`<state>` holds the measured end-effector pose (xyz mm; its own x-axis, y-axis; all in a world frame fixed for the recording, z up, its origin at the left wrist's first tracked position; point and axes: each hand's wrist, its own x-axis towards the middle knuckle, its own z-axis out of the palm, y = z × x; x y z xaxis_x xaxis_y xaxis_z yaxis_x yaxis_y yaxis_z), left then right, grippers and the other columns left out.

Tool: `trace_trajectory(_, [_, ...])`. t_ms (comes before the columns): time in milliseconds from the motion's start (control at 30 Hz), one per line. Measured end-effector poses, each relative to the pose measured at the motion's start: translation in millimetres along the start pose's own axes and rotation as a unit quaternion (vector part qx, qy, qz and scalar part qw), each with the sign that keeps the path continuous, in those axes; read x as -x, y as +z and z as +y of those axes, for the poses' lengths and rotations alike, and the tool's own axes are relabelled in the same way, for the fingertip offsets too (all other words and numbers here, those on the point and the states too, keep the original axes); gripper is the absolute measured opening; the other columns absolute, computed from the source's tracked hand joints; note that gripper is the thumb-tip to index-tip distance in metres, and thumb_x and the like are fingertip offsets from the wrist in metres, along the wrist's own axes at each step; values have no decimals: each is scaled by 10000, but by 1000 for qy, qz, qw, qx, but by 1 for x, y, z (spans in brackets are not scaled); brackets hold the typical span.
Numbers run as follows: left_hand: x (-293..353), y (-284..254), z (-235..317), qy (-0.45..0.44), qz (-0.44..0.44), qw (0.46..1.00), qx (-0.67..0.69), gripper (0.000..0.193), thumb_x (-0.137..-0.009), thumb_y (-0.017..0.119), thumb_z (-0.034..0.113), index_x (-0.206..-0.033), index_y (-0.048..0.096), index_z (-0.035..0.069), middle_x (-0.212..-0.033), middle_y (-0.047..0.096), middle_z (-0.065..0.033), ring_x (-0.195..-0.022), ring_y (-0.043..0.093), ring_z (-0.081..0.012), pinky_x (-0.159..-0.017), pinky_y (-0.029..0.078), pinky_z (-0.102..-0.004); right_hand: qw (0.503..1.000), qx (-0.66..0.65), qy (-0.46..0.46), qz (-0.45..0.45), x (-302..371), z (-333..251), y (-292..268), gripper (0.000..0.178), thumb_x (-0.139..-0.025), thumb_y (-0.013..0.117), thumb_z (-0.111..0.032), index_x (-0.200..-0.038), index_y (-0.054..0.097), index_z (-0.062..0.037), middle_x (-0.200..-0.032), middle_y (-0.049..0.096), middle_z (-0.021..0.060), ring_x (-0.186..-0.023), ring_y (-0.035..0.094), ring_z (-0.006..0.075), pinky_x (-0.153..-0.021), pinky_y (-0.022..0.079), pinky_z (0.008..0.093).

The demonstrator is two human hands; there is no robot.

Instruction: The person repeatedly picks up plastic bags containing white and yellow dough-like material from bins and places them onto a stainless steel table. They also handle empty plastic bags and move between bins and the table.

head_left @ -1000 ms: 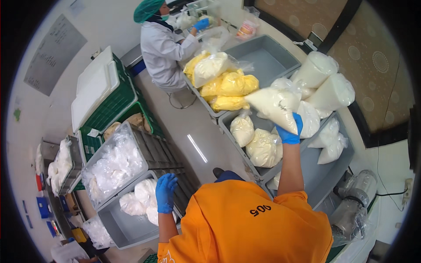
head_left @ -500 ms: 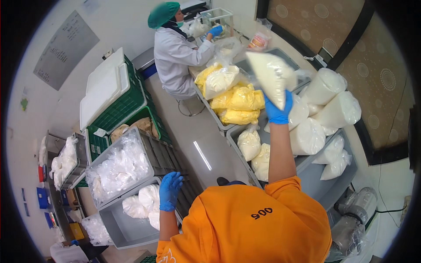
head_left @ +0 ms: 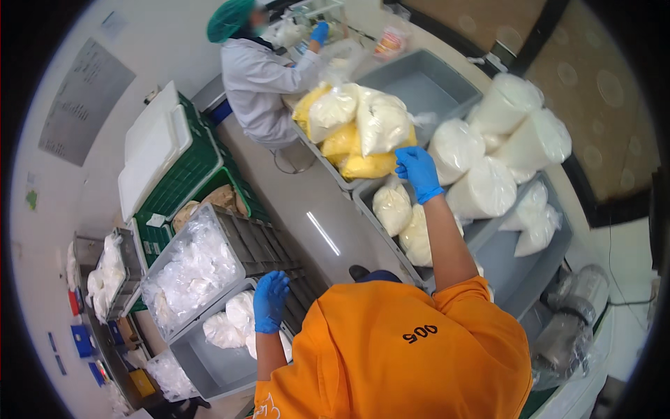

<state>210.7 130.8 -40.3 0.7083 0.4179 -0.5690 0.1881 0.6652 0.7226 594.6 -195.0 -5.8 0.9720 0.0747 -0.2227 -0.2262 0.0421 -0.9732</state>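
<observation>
My right hand [head_left: 419, 173], blue-gloved, is just beside a clear bag of white powder [head_left: 384, 122] that rests on a pile of yellow-filled bags [head_left: 342, 143]. Its fingers are loosely bent, with nothing seen in them. Another bag of pale powder [head_left: 332, 114] lies against the first. Below the hand, cream-coloured bags [head_left: 392, 208] sit in a grey crate. Large bulging white bags [head_left: 483, 187] are heaped to its right. On the left, my left hand [head_left: 270, 302], also gloved, hangs half curled and holding nothing, near a grey crate [head_left: 202, 359] with white bags [head_left: 239, 314].
A person in a white coat [head_left: 262, 91] sits at the far table. An upper grey crate [head_left: 436, 80] stands behind the pile. Crumpled clear plastic [head_left: 192, 265] fills a crate at left, by green crates [head_left: 178, 150] with white lids. Two small white bags [head_left: 534, 216] lie far right.
The white powder bag my right hand was lifting now lies on the yellow pile. That hand has drawn back from it, lower and to the left. My left hand has hardly moved.
</observation>
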Motion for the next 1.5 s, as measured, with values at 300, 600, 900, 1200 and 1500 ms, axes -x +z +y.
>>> trace_trajectory(300, [-11,23,3,-39,-61,995,-72,330,-972,614,281,-1236,600,83,-1241,660,-108,-1073,650,-241,-919,489,-362,891,451,6,50,119,-12,-156,434,-852,732,-387,-1023,677,7,-946,693,146,-816,657,316,-790,528,384])
trace_trajectory(600, [-20,71,-12,-67,-152,974,-156,344,-967,606,284,-1244,597,81,-1253,650,-111,-1098,635,-248,-912,489,-354,794,571,-48,201,161,73,-81,522,-749,792,-390,-1020,600,13,-949,676,197,-875,648,385,-809,525,464])
trace_trajectory(900, [-4,70,-12,-91,-185,974,-90,353,-974,592,318,-1237,600,83,-1264,645,-100,-1127,623,-251,-932,474,-367,930,-360,-63,33,192,26,-148,465,-902,623,-88,-1350,534,-4,-1239,642,159,-1123,648,296,-994,525,431])
trace_trajectory(1200, [32,133,15,-145,-486,852,130,783,-914,607,557,-1482,375,71,-1474,467,-182,-1364,451,-373,-1108,398,-519,953,-234,-115,-155,220,16,-9,419,-1028,520,-287,-1365,541,-39,-1295,601,114,-1164,577,232,-1040,459,336])
trace_trajectory(1500, [12,64,32,-236,-303,849,364,195,-971,578,320,-992,617,131,-855,556,5,-772,522,-159,-700,481,-306,970,206,-105,-77,182,20,-2,507,-835,724,-154,-1300,589,-3,-1218,622,179,-1150,605,319,-968,505,381])
